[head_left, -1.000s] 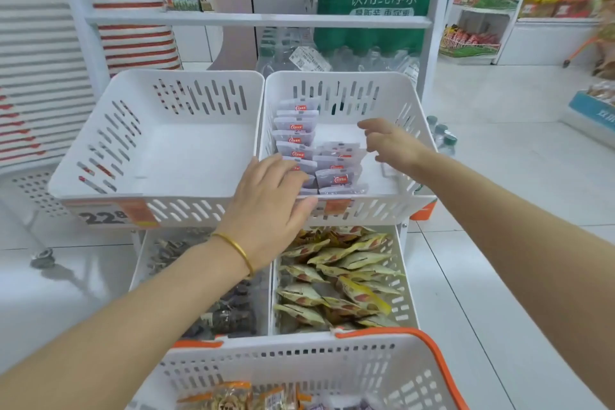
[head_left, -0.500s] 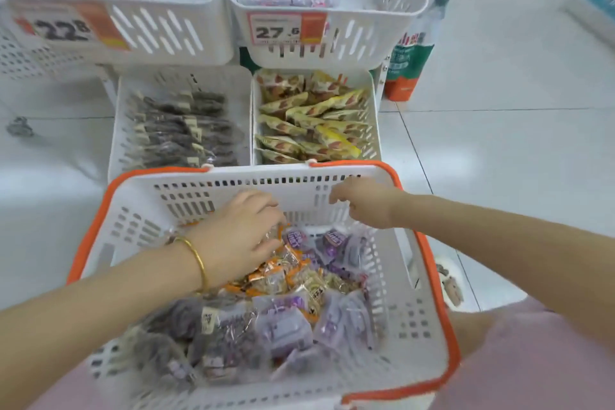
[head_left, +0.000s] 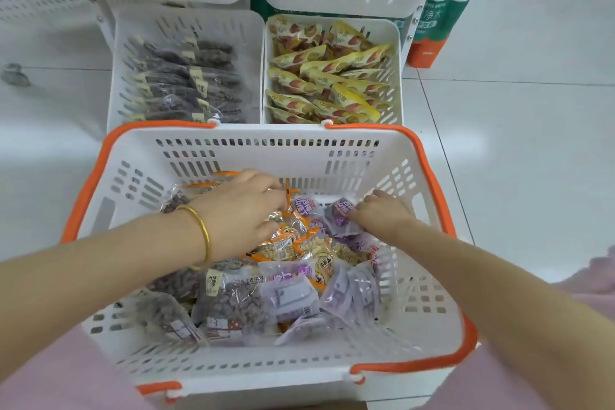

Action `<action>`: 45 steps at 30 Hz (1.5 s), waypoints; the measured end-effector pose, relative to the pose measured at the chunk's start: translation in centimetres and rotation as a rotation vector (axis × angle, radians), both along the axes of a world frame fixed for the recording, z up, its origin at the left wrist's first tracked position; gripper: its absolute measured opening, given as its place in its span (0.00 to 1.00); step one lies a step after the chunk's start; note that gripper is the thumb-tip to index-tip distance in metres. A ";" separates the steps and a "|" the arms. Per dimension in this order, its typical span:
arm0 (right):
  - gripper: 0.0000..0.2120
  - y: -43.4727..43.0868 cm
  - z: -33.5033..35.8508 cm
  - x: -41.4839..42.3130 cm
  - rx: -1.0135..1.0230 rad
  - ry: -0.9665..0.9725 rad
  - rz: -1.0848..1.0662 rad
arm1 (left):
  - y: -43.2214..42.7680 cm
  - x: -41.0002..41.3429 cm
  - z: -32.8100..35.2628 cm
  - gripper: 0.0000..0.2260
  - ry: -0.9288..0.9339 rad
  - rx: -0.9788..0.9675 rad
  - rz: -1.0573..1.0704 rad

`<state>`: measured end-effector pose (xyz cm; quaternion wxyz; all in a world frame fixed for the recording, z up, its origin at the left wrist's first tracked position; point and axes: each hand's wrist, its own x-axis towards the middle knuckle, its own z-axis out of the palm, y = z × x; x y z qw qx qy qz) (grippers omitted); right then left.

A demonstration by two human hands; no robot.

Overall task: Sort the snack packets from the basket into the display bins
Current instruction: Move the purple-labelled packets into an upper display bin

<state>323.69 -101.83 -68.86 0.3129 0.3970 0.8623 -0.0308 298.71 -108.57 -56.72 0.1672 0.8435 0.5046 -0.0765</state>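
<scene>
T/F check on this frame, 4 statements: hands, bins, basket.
1. The left hand and right hand are both inside the basket. True.
2. The bangle is on the right wrist. False: it is on the left wrist.
3. The lower-right bin holds yellow packets. True.
4. The lower-left bin is empty. False: it holds dark packets.

White tiled floor (head_left: 532,143) carries bin rack (head_left: 263,70); green-orange water pack (head_left: 439,20) stands just right of it.
</scene>
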 end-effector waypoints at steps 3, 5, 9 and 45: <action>0.07 1.4 2.4 -0.4 -0.317 0.423 -0.421 | 0.4 -0.1 -0.3 0.17 -0.058 -0.111 0.132; 0.11 1.3 4.5 -0.9 -0.572 0.735 -0.645 | 0.7 -0.1 -0.5 0.21 -0.163 -0.214 0.286; 0.15 -0.4 7.5 -3.0 -1.051 1.089 -0.870 | 0.9 0.6 -0.9 0.17 -0.570 -0.518 0.643; 0.11 0.1 17.0 -2.6 -0.726 0.590 -0.651 | 3.2 -1.5 4.8 0.27 -0.524 -0.017 0.652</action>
